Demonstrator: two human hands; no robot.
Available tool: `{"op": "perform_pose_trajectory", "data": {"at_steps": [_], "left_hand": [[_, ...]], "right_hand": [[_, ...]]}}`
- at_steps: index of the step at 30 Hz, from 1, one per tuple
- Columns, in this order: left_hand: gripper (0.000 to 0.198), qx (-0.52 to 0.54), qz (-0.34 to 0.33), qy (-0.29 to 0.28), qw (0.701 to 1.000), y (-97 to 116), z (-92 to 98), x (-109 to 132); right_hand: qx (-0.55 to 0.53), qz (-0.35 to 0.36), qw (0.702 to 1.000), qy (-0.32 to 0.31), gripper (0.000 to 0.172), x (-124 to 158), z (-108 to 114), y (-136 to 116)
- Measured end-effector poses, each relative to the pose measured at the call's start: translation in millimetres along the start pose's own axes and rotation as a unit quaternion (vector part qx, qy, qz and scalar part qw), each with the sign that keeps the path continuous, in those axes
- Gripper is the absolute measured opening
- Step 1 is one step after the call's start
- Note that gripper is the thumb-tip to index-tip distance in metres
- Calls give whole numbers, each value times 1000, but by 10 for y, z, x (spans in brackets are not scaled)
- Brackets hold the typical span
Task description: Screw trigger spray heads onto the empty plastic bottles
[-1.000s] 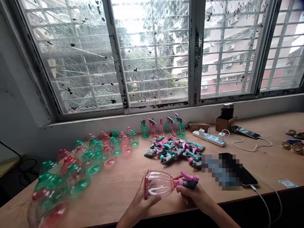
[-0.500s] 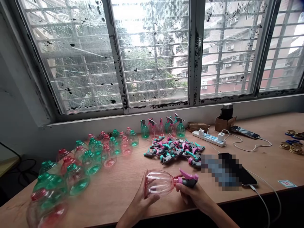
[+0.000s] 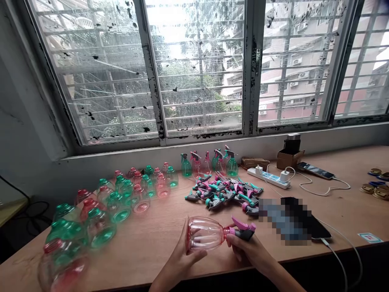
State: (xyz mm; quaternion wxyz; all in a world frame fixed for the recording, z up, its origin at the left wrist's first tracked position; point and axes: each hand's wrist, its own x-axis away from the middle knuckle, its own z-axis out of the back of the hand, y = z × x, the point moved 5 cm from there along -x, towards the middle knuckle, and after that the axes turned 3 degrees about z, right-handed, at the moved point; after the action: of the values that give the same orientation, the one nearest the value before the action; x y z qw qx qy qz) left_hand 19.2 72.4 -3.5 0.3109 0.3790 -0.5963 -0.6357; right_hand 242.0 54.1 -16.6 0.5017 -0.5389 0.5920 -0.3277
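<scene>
A clear pink spray bottle (image 3: 206, 233) lies on its side in the air above the table's front edge. My left hand (image 3: 186, 259) is closed around its base end, thumb along the lower side. At the neck, my right hand (image 3: 247, 249) grips the grey and pink trigger sprayer (image 3: 244, 230), which sits on the bottle's mouth. Whether it is screwed tight I cannot tell. Just beyond the bottle is a heap of loose trigger sprayers (image 3: 225, 192) in grey, pink and teal.
Green and pink bottles without sprayers (image 3: 100, 233) stand along the left. Several bottles with sprayers (image 3: 232, 166) line the wall under the window. To the right are a power strip (image 3: 269, 178), a partly blurred dark device (image 3: 319, 229), a phone (image 3: 316, 170) and cables.
The view has shifted slightly, so everything sits a little further right. Both hands keep the same hold on the bottle and the sprayer.
</scene>
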Motion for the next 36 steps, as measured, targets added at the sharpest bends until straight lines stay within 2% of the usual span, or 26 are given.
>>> {"op": "perform_pose_trajectory", "data": {"at_steps": [3,9,15,21,26,29,36], "left_hand": [[119,-2,5,-14,1000,54,-24,7],[126,-59,-15,37,997,15,35,14],[132,-18,6,32,999,55,2,36],[103,4,22,11,1000,128,-18,14],[123,0,-9,18,1000,-14,65,-28],[125,10,-27,18,999,-32,76,-35],[101,25,5,13,1000,189,-26,1]], "right_hand": [[-7,4,1000,6,47,6,12,6],[0,8,1000,16,48,-9,14,9],[6,12,1000,25,49,-15,2,-16],[7,8,1000,14,50,-6,-6,-26],[-14,7,1000,24,47,-23,-4,-24],[-18,10,1000,24,45,-28,1,-10],[-22,10,1000,18,46,-31,-2,-10]]}}
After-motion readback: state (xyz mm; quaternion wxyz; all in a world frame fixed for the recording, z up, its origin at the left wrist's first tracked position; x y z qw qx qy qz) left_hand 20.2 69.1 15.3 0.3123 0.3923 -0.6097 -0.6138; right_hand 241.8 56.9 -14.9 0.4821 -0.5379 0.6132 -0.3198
